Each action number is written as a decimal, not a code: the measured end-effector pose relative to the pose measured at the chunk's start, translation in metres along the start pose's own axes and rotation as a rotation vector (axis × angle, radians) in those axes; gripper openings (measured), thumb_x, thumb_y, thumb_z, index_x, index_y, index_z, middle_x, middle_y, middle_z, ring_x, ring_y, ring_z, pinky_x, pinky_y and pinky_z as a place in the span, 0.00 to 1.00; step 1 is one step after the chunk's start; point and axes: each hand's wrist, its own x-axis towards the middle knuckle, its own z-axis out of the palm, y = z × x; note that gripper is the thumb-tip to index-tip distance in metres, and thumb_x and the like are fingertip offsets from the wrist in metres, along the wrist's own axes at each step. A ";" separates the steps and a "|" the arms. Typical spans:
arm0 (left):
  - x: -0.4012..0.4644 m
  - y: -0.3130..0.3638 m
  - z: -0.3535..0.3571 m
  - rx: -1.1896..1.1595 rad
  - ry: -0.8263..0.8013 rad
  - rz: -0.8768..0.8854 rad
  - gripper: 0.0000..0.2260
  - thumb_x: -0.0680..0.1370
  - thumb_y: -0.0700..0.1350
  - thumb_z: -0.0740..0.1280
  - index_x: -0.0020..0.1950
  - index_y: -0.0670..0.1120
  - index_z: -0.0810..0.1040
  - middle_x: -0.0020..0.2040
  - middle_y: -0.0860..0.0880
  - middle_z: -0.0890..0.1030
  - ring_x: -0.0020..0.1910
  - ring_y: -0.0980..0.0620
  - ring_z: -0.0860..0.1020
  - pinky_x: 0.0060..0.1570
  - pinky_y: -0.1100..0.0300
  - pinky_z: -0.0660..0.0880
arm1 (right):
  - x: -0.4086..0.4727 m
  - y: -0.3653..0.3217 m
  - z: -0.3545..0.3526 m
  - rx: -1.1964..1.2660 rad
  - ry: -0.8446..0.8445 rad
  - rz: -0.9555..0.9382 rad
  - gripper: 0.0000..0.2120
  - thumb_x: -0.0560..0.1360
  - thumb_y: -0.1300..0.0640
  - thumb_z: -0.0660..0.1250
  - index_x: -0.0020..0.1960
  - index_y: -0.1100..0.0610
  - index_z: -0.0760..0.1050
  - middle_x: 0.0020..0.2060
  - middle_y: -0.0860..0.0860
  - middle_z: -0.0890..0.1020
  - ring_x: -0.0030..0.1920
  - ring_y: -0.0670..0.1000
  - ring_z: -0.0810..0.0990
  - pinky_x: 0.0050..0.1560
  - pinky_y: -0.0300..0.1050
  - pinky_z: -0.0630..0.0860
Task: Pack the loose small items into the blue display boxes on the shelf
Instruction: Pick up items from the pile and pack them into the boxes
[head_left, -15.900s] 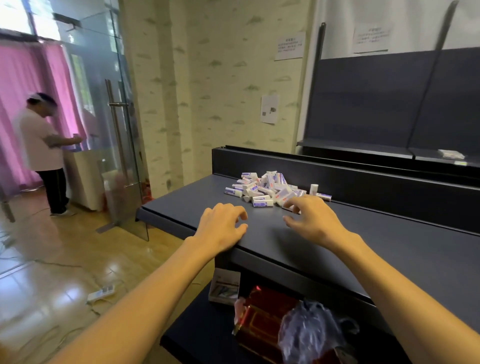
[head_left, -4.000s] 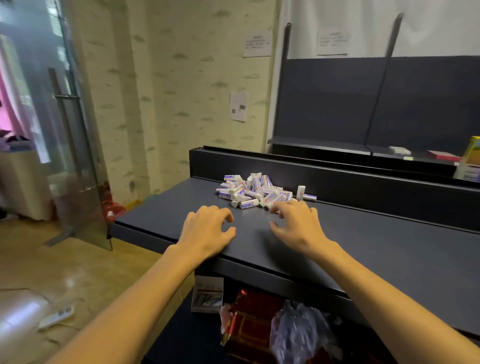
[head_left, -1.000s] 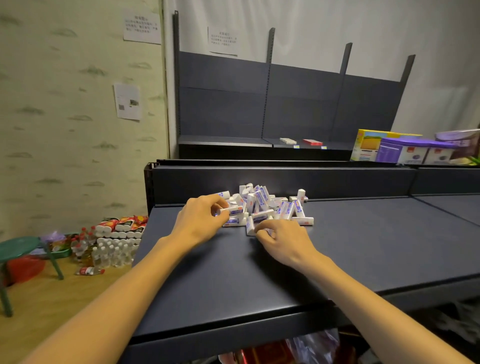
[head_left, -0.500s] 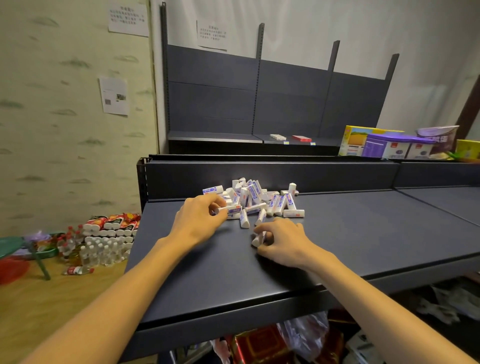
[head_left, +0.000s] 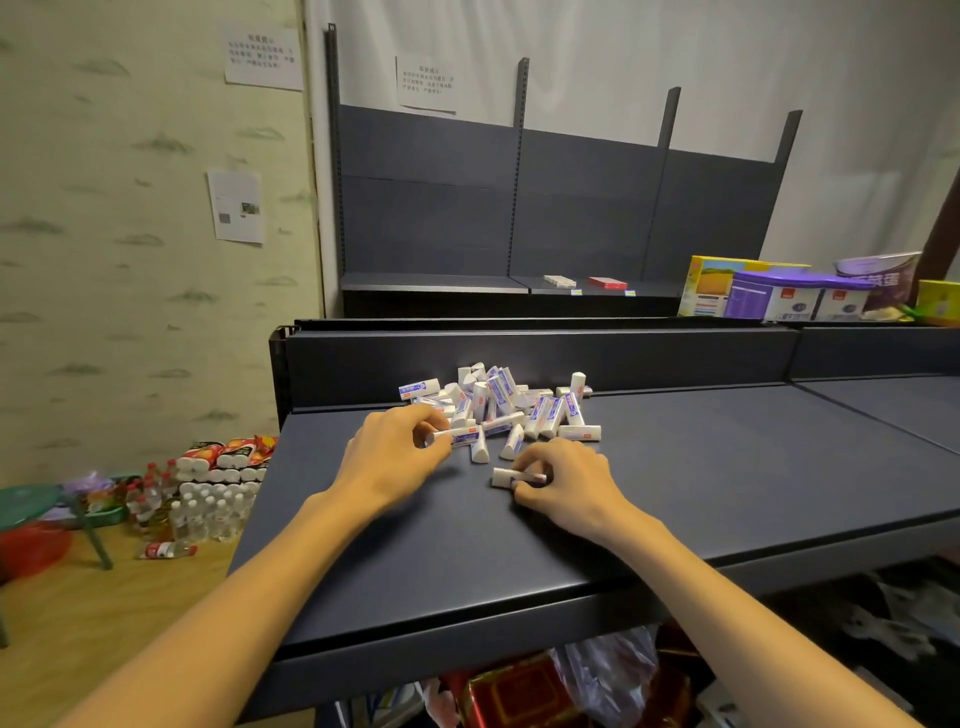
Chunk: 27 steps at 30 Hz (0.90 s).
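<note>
Left hand (head_left: 397, 454) is pinching one white tube (head_left: 457, 435) at the pile (head_left: 498, 408) on the dark shelf (head_left: 727, 467); right hand (head_left: 563, 480) is curling round another tube (head_left: 506, 476). No blue display box visible. Risk: nudging the pile could roll tubes off the shelf.

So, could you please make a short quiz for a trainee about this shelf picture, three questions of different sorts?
1. True or false: the right hand pinches one small white packet apart from the pile.
2. What does the left hand hold? A) a bottle B) a white packet at the pile's edge C) nothing
3. Fill in: the pile lies on the dark ___.

Key: 1 true; 2 B; 3 shelf.
</note>
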 end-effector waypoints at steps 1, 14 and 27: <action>0.001 0.004 0.000 0.005 0.003 0.001 0.03 0.74 0.52 0.68 0.47 0.56 0.80 0.41 0.56 0.80 0.42 0.54 0.78 0.44 0.55 0.77 | -0.002 0.003 -0.002 -0.002 0.000 -0.016 0.08 0.72 0.49 0.67 0.49 0.47 0.80 0.43 0.45 0.77 0.50 0.51 0.75 0.54 0.50 0.70; 0.001 0.111 0.063 -0.054 -0.046 0.151 0.03 0.73 0.50 0.70 0.43 0.52 0.81 0.34 0.54 0.80 0.34 0.56 0.76 0.38 0.63 0.72 | -0.064 0.112 -0.087 0.085 0.116 -0.023 0.11 0.73 0.49 0.70 0.53 0.52 0.82 0.45 0.47 0.82 0.43 0.45 0.77 0.46 0.42 0.77; -0.037 0.256 0.167 -0.147 -0.130 0.181 0.04 0.77 0.46 0.68 0.44 0.50 0.82 0.37 0.55 0.82 0.37 0.56 0.78 0.37 0.70 0.71 | -0.160 0.248 -0.179 0.163 0.208 0.034 0.17 0.69 0.45 0.74 0.53 0.55 0.83 0.43 0.48 0.84 0.41 0.45 0.78 0.42 0.39 0.77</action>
